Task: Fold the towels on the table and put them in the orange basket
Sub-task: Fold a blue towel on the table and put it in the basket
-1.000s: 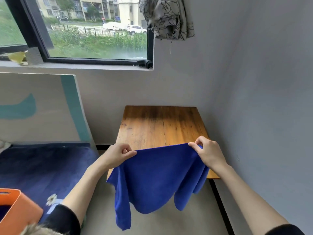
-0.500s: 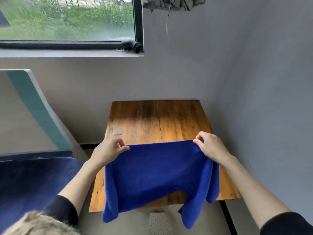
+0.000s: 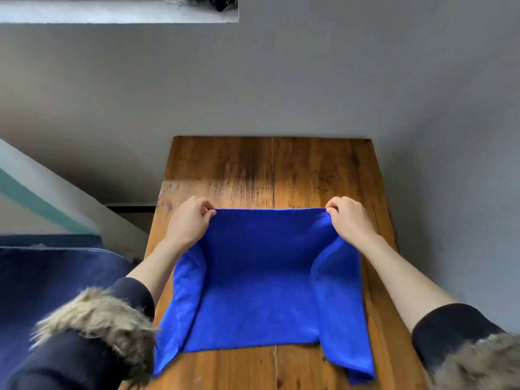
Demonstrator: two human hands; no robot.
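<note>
Blue towel (image 3: 261,280) spread on the wooden table (image 3: 309,170), left hand (image 3: 189,220) pinching its far left corner, right hand (image 3: 349,220) pinching its far right corner, side edges curling up below both sets of fingers, near edge lying flat toward the person, grey wall (image 3: 281,80) beyond the fingertips.

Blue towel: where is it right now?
In the head view the blue towel lies on the wooden table, near its front, its far corners pinched by the left hand and right hand.
</note>
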